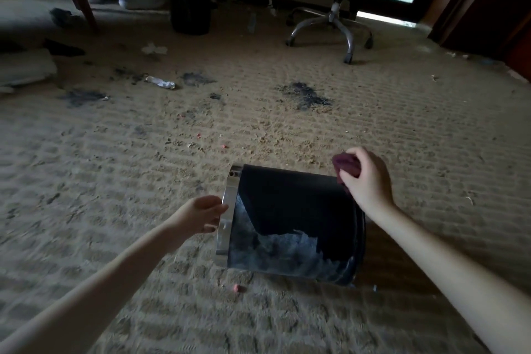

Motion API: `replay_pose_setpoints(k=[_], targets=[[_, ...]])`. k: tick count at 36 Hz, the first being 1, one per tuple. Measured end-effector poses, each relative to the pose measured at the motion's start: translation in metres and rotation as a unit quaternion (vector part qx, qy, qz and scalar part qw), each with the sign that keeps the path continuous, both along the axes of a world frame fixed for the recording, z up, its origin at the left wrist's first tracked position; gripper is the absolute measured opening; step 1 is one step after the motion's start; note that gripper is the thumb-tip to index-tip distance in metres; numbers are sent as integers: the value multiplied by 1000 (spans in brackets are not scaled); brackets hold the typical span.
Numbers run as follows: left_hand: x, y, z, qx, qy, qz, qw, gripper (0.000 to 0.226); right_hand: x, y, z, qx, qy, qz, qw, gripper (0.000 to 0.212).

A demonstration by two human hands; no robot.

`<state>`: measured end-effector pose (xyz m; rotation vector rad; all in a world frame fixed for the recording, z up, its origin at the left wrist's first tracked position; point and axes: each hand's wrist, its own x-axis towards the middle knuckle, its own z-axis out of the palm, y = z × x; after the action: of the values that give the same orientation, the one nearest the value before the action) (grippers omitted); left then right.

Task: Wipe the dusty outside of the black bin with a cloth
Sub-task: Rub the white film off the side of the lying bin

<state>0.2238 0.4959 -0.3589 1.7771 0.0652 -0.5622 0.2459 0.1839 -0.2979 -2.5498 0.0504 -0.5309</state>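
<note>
Black bin lay sideways on carpet. Left hand fingers gripped chrome rim, steadying. Right hand fingers clutched maroon cloth at far edge. Near side dusty.

No writing, label, brand mark or number is legible on the black bin, its metal rim or the scraps of litter on the carpet; the view is dim and blurred.
</note>
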Motion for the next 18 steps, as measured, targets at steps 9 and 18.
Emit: replay_pose_setpoints(k=[9, 18], targets=[[-3, 9, -11, -35, 3, -14, 999, 32, 22, 128, -38, -74, 97, 293, 948, 29], [-12, 17, -24, -51, -68, -67, 994, 68, 28, 124, -65, -52, 47, 347, 935, 34]])
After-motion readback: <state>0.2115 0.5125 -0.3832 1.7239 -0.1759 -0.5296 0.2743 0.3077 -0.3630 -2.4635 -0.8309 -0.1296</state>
